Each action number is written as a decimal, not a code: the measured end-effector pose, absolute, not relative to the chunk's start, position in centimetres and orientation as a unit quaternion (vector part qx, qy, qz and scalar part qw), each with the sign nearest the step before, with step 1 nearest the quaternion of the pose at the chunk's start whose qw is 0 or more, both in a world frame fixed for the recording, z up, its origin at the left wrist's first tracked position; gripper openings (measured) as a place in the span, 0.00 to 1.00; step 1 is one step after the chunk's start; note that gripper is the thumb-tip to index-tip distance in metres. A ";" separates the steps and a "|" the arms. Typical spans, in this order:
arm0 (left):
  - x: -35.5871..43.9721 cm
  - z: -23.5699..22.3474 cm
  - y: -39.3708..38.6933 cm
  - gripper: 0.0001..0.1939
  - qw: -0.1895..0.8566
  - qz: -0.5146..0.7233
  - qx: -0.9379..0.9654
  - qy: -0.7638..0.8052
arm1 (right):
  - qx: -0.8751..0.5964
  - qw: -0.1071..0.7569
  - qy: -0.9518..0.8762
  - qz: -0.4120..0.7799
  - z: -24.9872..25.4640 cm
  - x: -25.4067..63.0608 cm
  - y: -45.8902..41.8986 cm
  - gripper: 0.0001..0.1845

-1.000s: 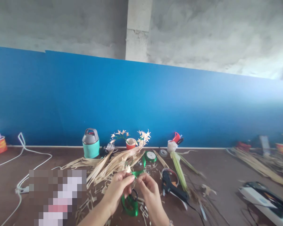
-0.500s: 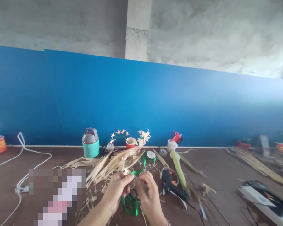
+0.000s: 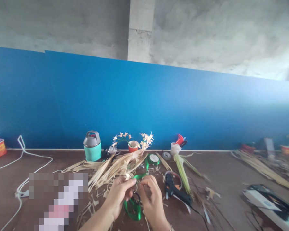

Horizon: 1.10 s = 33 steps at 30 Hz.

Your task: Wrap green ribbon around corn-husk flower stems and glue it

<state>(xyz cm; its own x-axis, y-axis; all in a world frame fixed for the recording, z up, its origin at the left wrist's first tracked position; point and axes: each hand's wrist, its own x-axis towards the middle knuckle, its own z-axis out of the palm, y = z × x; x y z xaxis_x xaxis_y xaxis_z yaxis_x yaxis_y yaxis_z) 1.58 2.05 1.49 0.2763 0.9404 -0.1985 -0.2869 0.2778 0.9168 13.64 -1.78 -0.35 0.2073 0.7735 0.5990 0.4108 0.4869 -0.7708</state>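
Observation:
My left hand (image 3: 119, 195) and my right hand (image 3: 152, 197) meet low in the middle of the view, fingertips pinched together on a green ribbon (image 3: 133, 210). The ribbon loops down below my hands and runs up to a green ribbon spool (image 3: 153, 159) on the brown table (image 3: 231, 173). A small pale straw flower tip (image 3: 127, 175) shows just above my left fingers. Dark scissors handles (image 3: 136, 198) peek out between my hands.
Dried straw strips (image 3: 110, 168) lie behind my hands. A black glue gun (image 3: 174, 191) lies to the right, beside a green leaf bundle (image 3: 183, 175). A teal container (image 3: 92, 146), a red cup of straw flowers (image 3: 134, 145) and white cables (image 3: 26, 163) sit further back.
My hands have dropped slightly and drawn closer together, and the small straw flower tip sits lower against my left fingers. Nothing else on the table has moved.

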 end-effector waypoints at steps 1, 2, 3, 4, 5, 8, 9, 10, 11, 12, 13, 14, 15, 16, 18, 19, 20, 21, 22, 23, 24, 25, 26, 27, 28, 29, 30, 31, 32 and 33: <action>1.6 1.5 2.1 0.16 0.689 0.444 0.407 0.405 | -0.483 0.611 -0.609 0.152 -0.3 13.6 -1.8 0.08; 1.6 1.5 2.0 0.16 0.688 0.442 0.409 0.405 | -0.483 0.614 -0.605 0.156 -0.3 13.6 -1.8 0.08; 1.6 1.5 2.0 0.15 0.687 0.440 0.412 0.406 | -0.482 0.616 -0.602 0.160 -0.2 13.6 -1.9 0.08; 1.6 1.5 2.0 0.15 0.686 0.439 0.412 0.408 | -0.482 0.616 -0.601 0.163 -0.2 13.6 -1.9 0.08; 1.6 1.5 2.0 0.16 0.685 0.440 0.412 0.409 | -0.481 0.615 -0.602 0.165 -0.2 13.6 -1.9 0.08; 1.6 1.4 2.1 0.16 0.684 0.444 0.410 0.409 | -0.480 0.613 -0.607 0.161 -0.4 13.6 -1.8 0.08; 1.6 1.4 2.1 0.16 0.683 0.444 0.411 0.409 | -0.479 0.613 -0.608 0.158 -0.4 13.6 -1.8 0.08; 1.6 1.3 2.1 0.16 0.683 0.443 0.412 0.409 | -0.478 0.614 -0.609 0.157 -0.5 13.6 -1.8 0.08; 1.6 1.3 2.1 0.16 0.682 0.442 0.414 0.410 | -0.477 0.614 -0.609 0.157 -0.5 13.6 -1.8 0.08; 1.6 1.3 2.2 0.17 0.681 0.442 0.416 0.410 | -0.477 0.614 -0.608 0.158 -0.5 13.6 -1.8 0.08; 1.6 1.2 2.2 0.17 0.680 0.442 0.418 0.409 | -0.478 0.614 -0.608 0.160 -0.5 13.6 -1.8 0.08; 1.6 1.2 2.2 0.17 0.680 0.441 0.420 0.409 | -0.479 0.612 -0.608 0.162 -0.5 13.6 -1.8 0.08; 1.6 1.2 2.2 0.16 0.680 0.440 0.421 0.409 | -0.479 0.612 -0.608 0.163 -0.4 13.6 -1.8 0.08; 1.6 1.2 2.2 0.16 0.679 0.439 0.422 0.409 | -0.480 0.611 -0.608 0.163 -0.4 13.6 -1.8 0.08; 1.6 1.2 2.2 0.16 0.678 0.437 0.422 0.414 | -0.479 0.610 -0.609 0.165 -0.3 13.6 -1.7 0.08; 1.6 1.2 2.2 0.16 0.678 0.437 0.419 0.417 | -0.478 0.610 -0.610 0.166 -0.3 13.5 -1.8 0.08; 1.6 1.2 2.2 0.16 0.678 0.437 0.417 0.419 | -0.478 0.611 -0.609 0.167 -0.3 13.5 -1.8 0.08; 1.6 1.2 2.2 0.16 0.678 0.438 0.415 0.420 | -0.477 0.611 -0.609 0.168 -0.3 13.5 -1.8 0.08; 1.6 1.2 2.2 0.16 0.678 0.439 0.413 0.420 | -0.477 0.610 -0.610 0.168 -0.3 13.5 -1.8 0.08; 1.6 1.2 2.2 0.16 0.679 0.441 0.410 0.420 | -0.478 0.610 -0.610 0.168 -0.3 13.5 -1.8 0.08; 1.6 1.2 2.2 0.16 0.679 0.442 0.409 0.419 | -0.479 0.609 -0.610 0.167 -0.4 13.6 -1.8 0.08; 1.6 1.2 2.2 0.16 0.679 0.443 0.408 0.419 | -0.480 0.607 -0.610 0.167 -0.4 13.6 -1.8 0.08; 1.6 1.2 2.2 0.16 0.679 0.443 0.408 0.419 | -0.481 0.606 -0.610 0.168 -0.5 13.6 -1.8 0.08; 1.6 1.3 2.2 0.16 0.679 0.443 0.409 0.419 | -0.482 0.606 -0.610 0.169 -0.5 13.6 -1.8 0.08; 1.6 1.3 2.2 0.16 0.679 0.442 0.412 0.418 | -0.483 0.606 -0.609 0.169 -0.6 13.6 -1.8 0.08; 1.6 1.3 2.2 0.16 0.679 0.440 0.414 0.417 | -0.483 0.606 -0.609 0.170 -0.6 13.6 -1.8 0.08; 1.5 1.3 2.1 0.16 0.678 0.440 0.416 0.417 | -0.484 0.606 -0.609 0.169 -0.7 13.6 -1.8 0.08; 1.5 1.3 2.1 0.16 0.678 0.439 0.417 0.417 | -0.484 0.605 -0.609 0.168 -0.7 13.6 -1.8 0.08; 1.5 1.3 2.1 0.15 0.677 0.439 0.418 0.418 | -0.484 0.605 -0.610 0.166 -0.7 13.6 -1.8 0.08; 1.5 1.2 2.1 0.15 0.676 0.439 0.418 0.420 | -0.484 0.604 -0.611 0.163 -0.7 13.6 -1.8 0.08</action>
<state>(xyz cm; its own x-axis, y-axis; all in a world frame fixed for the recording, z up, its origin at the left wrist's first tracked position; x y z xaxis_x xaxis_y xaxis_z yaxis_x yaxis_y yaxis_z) 1.53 2.14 1.22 0.2626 0.9438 -0.2005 -0.2411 0.2654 0.9335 13.58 -1.78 -0.73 0.1997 0.7895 0.5804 0.3942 0.4775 -0.7852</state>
